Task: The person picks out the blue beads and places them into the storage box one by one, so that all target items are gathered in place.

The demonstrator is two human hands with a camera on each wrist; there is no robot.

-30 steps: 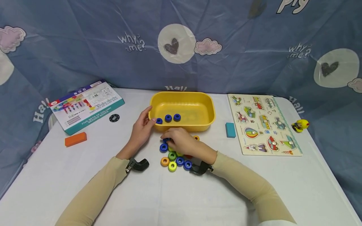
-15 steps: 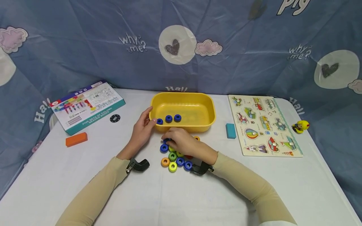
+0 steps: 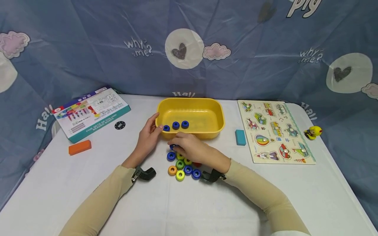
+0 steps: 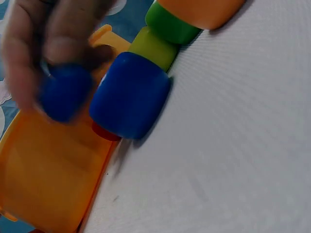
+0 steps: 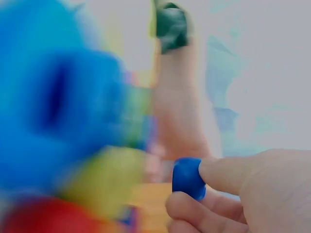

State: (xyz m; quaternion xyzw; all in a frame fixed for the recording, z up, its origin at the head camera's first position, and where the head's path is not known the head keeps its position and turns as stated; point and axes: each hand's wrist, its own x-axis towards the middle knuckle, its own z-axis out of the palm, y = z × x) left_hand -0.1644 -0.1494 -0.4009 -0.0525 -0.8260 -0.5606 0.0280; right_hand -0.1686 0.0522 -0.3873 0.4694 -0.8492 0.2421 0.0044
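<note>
My left hand holds the near left corner of a yellow plastic tray, thumb at the rim and fingers along the outer wall. Inside the tray, 3 blue ring beads sit toward its near left side. Just in front of it, my right hand pinches another blue ring bead between thumb and fingers, close over the pile. That pile has blue, green, yellow, orange and red beads, among them a green bead and an orange bead. Part of the pile is hidden beneath the right hand.
A cardboard toy box lies back left, near a black round disc and an orange block. To the right are a teal block, a wooden picture puzzle and a small yellow figure. A patterned blue cloth hangs behind.
The right hand stays over the near left of the pile with the blue bead, barely shifting. The left hand keeps its place at the tray. The head view tilts slightly.
</note>
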